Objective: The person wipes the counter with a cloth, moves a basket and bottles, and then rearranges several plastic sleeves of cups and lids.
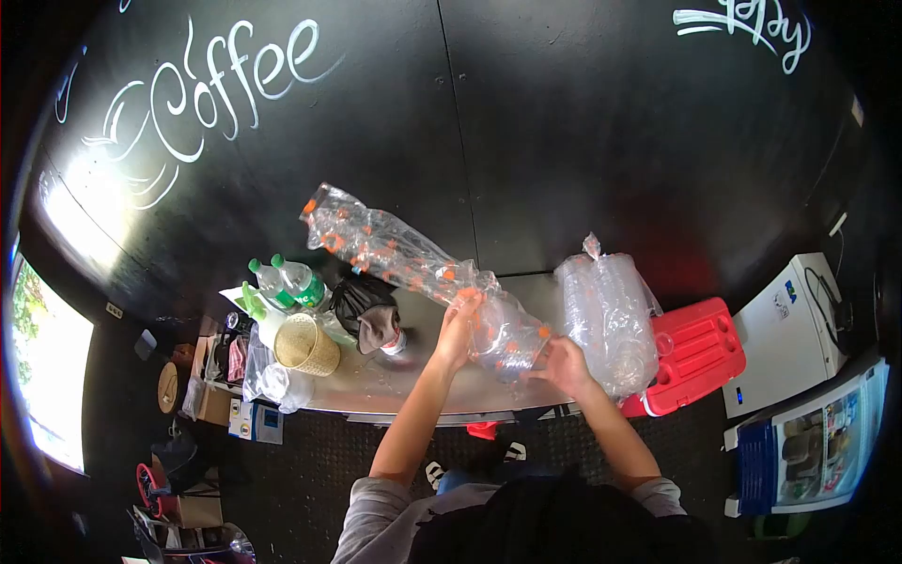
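Note:
A long clear plastic sleeve with orange print (385, 249) slants across the head view, from the upper left down to my hands. What look like nested clear plastic cups (507, 340) fill its near end. My left hand (458, 327) is closed around the sleeve a little above that end. At the lower right end, my right hand (567, 368) has its fingers curled against the edge of the plastic. Right of my hands, a clear bag of stacked plastic cups (609, 324) stands on the metal counter (427, 381), its top twisted shut.
To the left are a woven basket (307, 346), green-capped bottles (299, 282), a black bag (362, 299) and a brown cloth item (379, 327). At the right stand a red cooler (695, 352), a white freezer (775, 329) and a glass-topped chest (817, 446). A black wall (395, 141) rises behind.

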Action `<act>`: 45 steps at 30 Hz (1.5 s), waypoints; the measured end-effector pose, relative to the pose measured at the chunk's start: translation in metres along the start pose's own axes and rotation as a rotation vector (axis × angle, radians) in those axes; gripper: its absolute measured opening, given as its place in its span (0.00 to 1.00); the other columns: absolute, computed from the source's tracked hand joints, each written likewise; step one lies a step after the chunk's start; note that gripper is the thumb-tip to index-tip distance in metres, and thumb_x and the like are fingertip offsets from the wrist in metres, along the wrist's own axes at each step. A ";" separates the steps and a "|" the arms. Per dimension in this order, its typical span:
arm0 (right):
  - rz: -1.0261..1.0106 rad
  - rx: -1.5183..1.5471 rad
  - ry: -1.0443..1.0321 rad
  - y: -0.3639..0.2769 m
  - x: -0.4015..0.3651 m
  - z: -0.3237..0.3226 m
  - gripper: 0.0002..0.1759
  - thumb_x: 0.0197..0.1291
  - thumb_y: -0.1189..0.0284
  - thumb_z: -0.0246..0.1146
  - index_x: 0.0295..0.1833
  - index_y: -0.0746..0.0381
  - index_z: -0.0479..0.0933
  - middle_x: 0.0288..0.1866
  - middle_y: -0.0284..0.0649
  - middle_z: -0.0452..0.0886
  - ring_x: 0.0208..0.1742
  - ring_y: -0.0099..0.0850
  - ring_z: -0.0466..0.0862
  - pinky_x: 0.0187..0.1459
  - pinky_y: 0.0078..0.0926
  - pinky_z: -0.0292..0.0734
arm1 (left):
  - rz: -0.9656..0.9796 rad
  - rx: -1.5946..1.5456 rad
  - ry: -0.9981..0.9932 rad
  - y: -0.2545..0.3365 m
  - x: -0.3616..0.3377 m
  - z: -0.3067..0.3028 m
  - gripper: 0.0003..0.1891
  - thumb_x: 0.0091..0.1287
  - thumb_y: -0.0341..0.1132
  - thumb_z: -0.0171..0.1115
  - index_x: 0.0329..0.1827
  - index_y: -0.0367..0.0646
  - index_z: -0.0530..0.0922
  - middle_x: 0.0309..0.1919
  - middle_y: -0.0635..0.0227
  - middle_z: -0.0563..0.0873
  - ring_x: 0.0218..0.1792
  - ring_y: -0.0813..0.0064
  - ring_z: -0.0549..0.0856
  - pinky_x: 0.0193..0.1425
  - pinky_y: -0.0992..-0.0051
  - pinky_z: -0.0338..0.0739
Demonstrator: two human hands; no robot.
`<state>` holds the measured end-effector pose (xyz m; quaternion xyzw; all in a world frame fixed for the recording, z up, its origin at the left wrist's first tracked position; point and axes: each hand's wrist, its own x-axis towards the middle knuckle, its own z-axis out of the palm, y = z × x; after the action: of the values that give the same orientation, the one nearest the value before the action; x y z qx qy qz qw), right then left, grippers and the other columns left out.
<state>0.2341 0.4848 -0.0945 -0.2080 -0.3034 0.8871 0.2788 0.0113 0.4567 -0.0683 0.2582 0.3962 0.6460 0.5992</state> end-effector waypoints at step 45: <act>-0.498 -0.378 0.161 0.010 -0.012 0.034 0.41 0.51 0.77 0.68 0.69 0.66 0.57 0.64 0.46 0.68 0.64 0.33 0.69 0.65 0.29 0.62 | 0.040 0.257 -0.113 -0.059 -0.008 -0.032 0.15 0.72 0.36 0.53 0.54 0.34 0.76 0.45 0.62 0.84 0.47 0.75 0.82 0.53 0.75 0.76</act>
<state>0.2211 0.4565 -0.0743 -0.2450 -0.4813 0.7003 0.4669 0.0203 0.4409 -0.1335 0.3765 0.4361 0.5864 0.5695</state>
